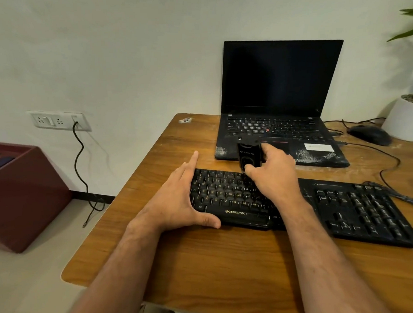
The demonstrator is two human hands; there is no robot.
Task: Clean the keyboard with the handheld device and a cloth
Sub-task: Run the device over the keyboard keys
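A black Zebronics keyboard [347, 211] lies across the wooden desk [230, 258]. My left hand [176, 201] rests flat against the keyboard's left end, fingers straight and thumb along the front edge. My right hand [270, 169] grips a small black handheld device [248, 154] and holds it upright over the upper rows of keys, its lower end at the keys. No cloth is in view.
An open black laptop [281, 99] with a dusty palm rest stands behind the keyboard. A black mouse [369, 134], cables and a white plant pot [407, 122] sit at the right. A wall socket [57, 121] with a hanging cable and a maroon box [23, 192] are at the left.
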